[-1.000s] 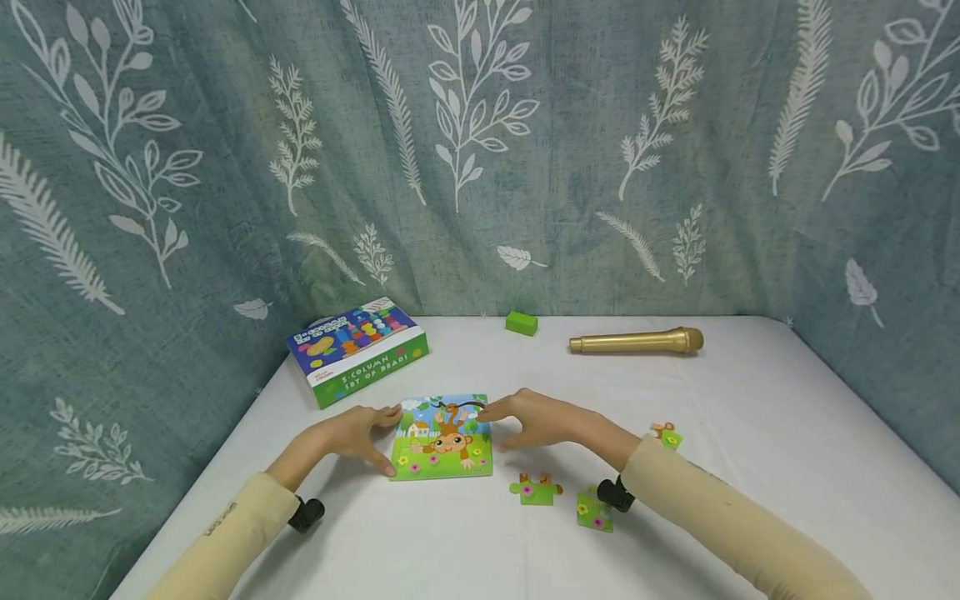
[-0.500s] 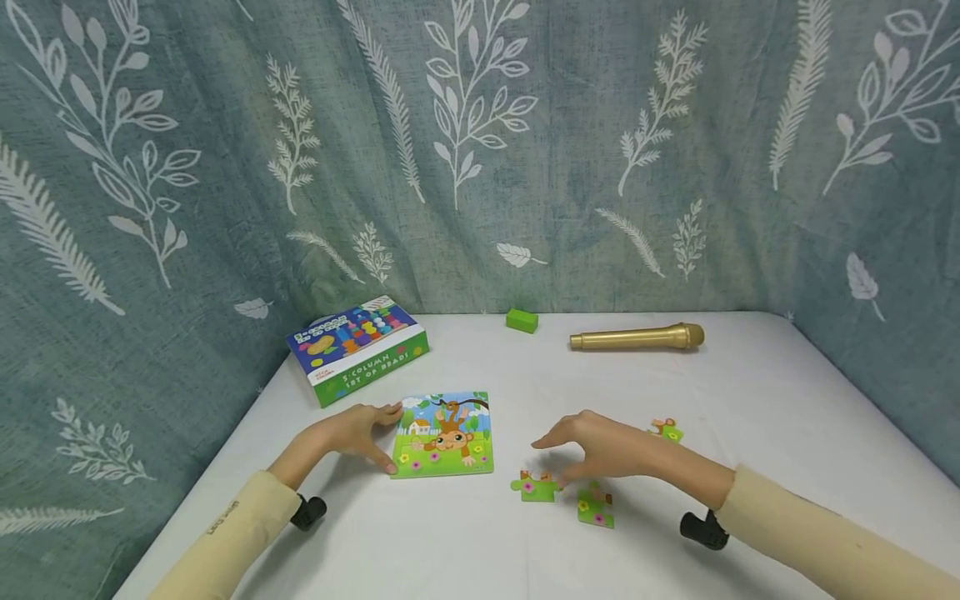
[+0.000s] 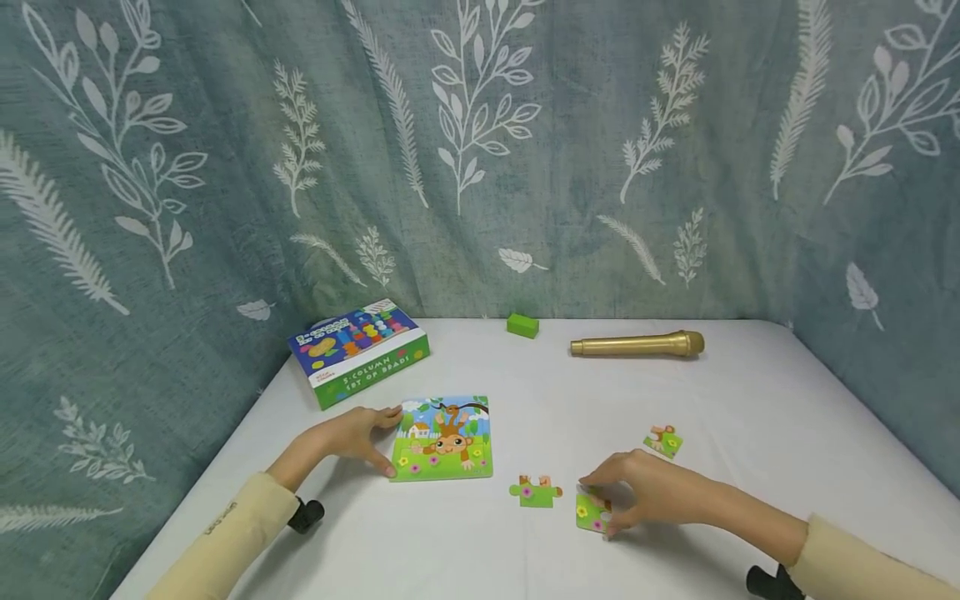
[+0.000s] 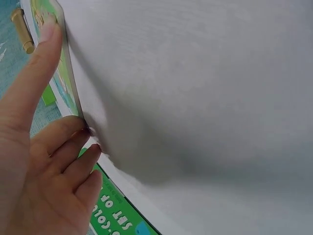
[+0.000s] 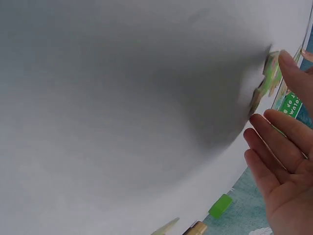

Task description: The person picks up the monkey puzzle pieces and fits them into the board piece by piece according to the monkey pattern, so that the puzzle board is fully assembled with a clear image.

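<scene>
My left hand (image 3: 356,433) rests at the left edge of a square monkey jigsaw puzzle (image 3: 444,442) lying flat on the table. Its thumb touches the near left corner and its index finger the far left one; the left wrist view shows the thumb over the puzzle's face. My right hand (image 3: 652,492) is low over the table, thumb and index finger pinching opposite edges of a green puzzle piece (image 3: 591,512) with flowers, which they partly cover. Left of that lies a second puzzle piece (image 3: 536,493), and a third puzzle piece (image 3: 663,442) lies behind the right hand.
A blue and green bead-set box (image 3: 360,350) stands at the back left, beyond the left hand. Along the far edge are a green block (image 3: 522,325) and a gold microphone (image 3: 637,344). A leaf-patterned curtain (image 3: 480,150) hangs behind the white-covered table (image 3: 420,550).
My right hand has moved from the puzzle's right edge, rightward and nearer, down to the green flowered puzzle piece. The left hand has stayed at the puzzle's left edge.
</scene>
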`<state>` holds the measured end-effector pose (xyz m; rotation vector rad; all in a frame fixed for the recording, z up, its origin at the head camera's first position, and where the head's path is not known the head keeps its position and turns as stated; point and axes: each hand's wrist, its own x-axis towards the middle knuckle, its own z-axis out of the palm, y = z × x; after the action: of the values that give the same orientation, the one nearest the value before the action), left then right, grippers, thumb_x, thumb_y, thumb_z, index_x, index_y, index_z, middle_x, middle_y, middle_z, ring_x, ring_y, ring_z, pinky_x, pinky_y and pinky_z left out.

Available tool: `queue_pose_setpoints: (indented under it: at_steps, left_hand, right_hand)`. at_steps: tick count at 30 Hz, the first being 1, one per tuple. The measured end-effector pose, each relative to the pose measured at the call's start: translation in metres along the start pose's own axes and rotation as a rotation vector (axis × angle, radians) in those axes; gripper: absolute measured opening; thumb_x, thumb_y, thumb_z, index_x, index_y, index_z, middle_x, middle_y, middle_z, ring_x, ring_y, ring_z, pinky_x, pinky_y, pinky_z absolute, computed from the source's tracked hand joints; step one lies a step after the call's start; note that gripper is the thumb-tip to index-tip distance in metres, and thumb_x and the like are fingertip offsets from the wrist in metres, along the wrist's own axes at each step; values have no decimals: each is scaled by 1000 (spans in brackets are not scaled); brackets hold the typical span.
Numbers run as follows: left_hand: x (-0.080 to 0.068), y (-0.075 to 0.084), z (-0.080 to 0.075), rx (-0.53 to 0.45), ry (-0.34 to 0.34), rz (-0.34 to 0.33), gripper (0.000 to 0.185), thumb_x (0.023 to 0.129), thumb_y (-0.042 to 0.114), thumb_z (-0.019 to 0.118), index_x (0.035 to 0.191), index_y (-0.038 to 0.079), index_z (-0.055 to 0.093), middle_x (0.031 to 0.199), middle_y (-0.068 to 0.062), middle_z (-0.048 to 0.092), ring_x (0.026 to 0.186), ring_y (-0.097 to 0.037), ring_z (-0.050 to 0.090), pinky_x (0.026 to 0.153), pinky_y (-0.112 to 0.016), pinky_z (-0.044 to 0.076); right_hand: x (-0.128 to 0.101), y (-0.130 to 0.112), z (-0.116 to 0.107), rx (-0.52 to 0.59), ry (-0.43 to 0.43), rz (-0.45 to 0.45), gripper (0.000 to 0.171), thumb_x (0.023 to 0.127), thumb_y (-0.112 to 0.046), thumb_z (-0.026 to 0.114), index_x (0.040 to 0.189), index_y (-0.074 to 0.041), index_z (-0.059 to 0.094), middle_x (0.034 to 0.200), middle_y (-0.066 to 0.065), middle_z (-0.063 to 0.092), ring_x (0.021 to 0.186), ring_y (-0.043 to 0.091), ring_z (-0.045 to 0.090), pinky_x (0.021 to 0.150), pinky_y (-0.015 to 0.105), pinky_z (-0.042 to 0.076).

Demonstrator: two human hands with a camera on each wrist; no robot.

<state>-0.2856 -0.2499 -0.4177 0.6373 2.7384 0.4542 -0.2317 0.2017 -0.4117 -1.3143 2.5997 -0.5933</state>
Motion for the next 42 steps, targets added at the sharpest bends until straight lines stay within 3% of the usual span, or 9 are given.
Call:
queue_pose_setpoints:
  at_steps: [8, 18, 28, 42]
  left_hand:
    - [-5, -4, 4, 32, 21, 33, 97, 58, 53, 74, 135, 5, 39, 144, -8, 28, 131, -30, 24, 104, -45, 24]
    - [-3, -9, 8, 46, 47, 68, 100, 59, 59, 71, 136, 6, 37, 143, -8, 30, 130, -30, 26, 104, -47, 24]
    - [-5, -12, 7, 36, 57, 108, 100, 58, 57, 73, 136, 6, 37, 142, -10, 31, 130, -31, 26, 104, -49, 23]
    - [-1, -14, 4, 47, 63, 126, 99, 58, 57, 72, 135, 4, 38, 142, -13, 30, 131, -31, 22, 105, -53, 16]
  right_hand:
    - [-5, 2, 16, -31, 67, -45, 52, 73, -38, 71, 115, -9, 62, 107, -10, 60, 100, 8, 54, 85, 30, 47]
    - [-3, -1, 12, -46, 127, -77, 48, 76, -39, 69, 114, -11, 62, 110, -7, 60, 96, 5, 55, 82, 31, 49]
    - [28, -9, 6, -72, 203, -194, 43, 76, -35, 70, 113, -14, 63, 112, -6, 60, 99, 5, 56, 81, 32, 49]
    - [78, -20, -2, -40, 174, -204, 44, 79, -31, 67, 117, -12, 61, 118, -4, 57, 107, 8, 52, 86, 33, 47]
